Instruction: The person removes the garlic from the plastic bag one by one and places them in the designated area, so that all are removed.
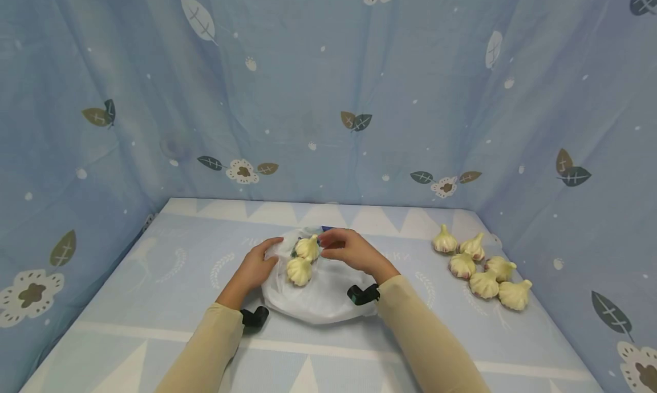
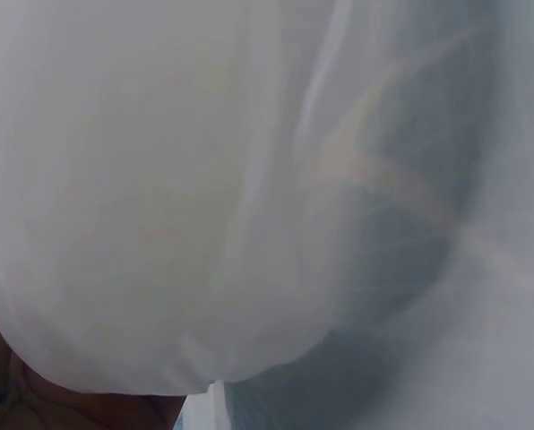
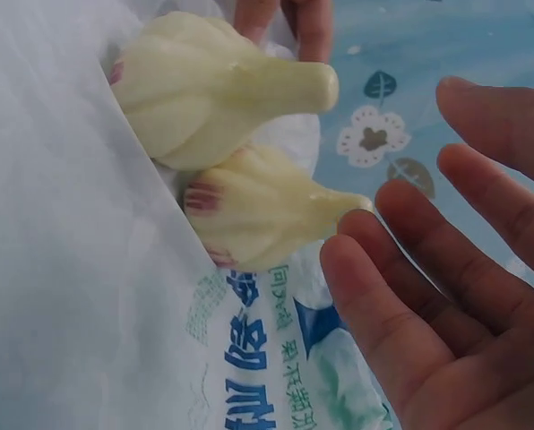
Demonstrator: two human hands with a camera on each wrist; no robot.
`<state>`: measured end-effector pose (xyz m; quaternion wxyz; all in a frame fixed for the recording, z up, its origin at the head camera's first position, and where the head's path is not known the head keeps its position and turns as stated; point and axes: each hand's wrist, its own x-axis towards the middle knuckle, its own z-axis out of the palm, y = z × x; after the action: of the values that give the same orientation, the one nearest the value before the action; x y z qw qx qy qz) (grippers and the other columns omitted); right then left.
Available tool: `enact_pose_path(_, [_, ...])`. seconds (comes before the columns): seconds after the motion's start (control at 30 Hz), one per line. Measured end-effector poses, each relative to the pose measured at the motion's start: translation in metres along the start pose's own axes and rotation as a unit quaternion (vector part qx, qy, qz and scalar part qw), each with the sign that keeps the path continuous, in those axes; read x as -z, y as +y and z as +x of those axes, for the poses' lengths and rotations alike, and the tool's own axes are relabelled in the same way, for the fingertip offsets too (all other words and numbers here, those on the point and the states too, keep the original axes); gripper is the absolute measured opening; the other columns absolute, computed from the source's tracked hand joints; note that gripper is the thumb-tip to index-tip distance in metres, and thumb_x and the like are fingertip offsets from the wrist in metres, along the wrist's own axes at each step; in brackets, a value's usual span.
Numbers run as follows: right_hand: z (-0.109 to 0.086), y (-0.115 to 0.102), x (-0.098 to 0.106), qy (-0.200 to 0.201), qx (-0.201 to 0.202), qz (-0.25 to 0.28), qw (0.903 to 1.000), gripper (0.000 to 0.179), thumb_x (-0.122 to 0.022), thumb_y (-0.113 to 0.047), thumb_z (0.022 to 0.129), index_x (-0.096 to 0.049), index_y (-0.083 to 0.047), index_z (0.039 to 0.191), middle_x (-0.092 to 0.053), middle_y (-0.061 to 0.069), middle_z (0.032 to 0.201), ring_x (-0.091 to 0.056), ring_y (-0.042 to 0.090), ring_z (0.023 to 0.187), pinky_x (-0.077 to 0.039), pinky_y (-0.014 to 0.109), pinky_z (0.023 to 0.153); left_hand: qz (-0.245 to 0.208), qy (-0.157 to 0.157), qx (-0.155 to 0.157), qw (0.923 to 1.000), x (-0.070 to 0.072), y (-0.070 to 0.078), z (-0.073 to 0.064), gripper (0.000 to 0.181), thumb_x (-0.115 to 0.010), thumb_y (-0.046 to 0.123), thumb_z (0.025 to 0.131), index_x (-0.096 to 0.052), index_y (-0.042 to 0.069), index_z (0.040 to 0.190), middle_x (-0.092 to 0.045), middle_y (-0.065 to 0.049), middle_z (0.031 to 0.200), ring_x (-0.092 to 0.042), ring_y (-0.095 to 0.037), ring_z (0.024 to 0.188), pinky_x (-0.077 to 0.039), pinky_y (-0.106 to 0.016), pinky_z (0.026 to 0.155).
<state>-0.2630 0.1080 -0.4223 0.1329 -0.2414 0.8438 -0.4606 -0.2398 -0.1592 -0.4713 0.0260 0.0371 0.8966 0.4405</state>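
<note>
A white plastic bag with blue and green print lies in the middle of the table. Two pale garlic bulbs with purple streaks, a nearer one and a farther one, sit at its mouth. My left hand holds the bag's left edge; in the left wrist view white plastic covers most of its fingers. My right hand is just right of the farther bulb, fingers spread and nothing in its grasp. Seen from the right wrist, its fingertips come right beside that bulb's stem.
Several more garlic bulbs are grouped on the table's right side. Patterned blue curtain stands behind the table and along both sides. Each wrist carries a black camera mount, the right one hanging over the bag.
</note>
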Motion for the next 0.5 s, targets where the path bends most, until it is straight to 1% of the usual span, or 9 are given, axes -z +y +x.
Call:
enact_pose_path(0.13, [0.008, 0.0, -0.009, -0.018, 0.004, -0.014, 0.9997, 0.034, -0.071, -0.021, 0.089, -0.065, -0.017, 0.122, -0.066, 0.0, 0.116, -0.062, 0.014, 0.105, -0.052, 0.035, 0.092, -0.001, 0.0, 0.002, 1.0, -0.001, 0.0, 0.0, 0.05, -0.048, 0.011, 0.098, -0.041, 0.019, 0.148, -0.034, -0.017, 0.155, -0.028, -0.04, 0.144, -0.027, -0.059, 0.115])
enact_pose_path(0.23, [0.012, -0.001, -0.017, -0.027, 0.008, -0.017, 0.9995, 0.033, -0.073, -0.02, 0.087, -0.067, -0.015, 0.119, -0.067, 0.002, 0.113, -0.063, 0.014, 0.102, -0.053, 0.033, 0.089, -0.003, -0.001, 0.004, 1.0, -0.001, -0.001, 0.0, 0.051, -0.049, 0.011, 0.098, -0.041, 0.019, 0.148, -0.034, -0.017, 0.155, -0.028, -0.04, 0.144, -0.027, -0.059, 0.114])
enact_pose_path(0.37, [0.015, -0.005, -0.026, -0.033, 0.012, -0.035, 0.9988, 0.03, -0.074, -0.017, 0.085, -0.069, -0.013, 0.114, -0.069, 0.001, 0.109, -0.064, 0.014, 0.101, -0.053, 0.032, 0.088, -0.001, 0.0, 0.002, 1.0, -0.001, -0.002, 0.001, 0.051, -0.049, 0.011, 0.098, -0.041, 0.02, 0.148, -0.034, -0.017, 0.155, -0.028, -0.04, 0.144, -0.028, -0.059, 0.114])
enact_pose_path(0.5, [0.018, -0.008, -0.032, -0.03, 0.014, -0.065, 0.9973, 0.021, -0.073, -0.016, 0.085, -0.072, -0.017, 0.106, -0.069, -0.005, 0.104, -0.063, 0.011, 0.099, -0.054, 0.029, 0.085, 0.001, 0.002, -0.003, 1.0, 0.0, -0.002, 0.0, 0.051, -0.049, 0.011, 0.098, -0.042, 0.019, 0.147, -0.035, -0.017, 0.155, -0.029, -0.039, 0.144, -0.029, -0.059, 0.114])
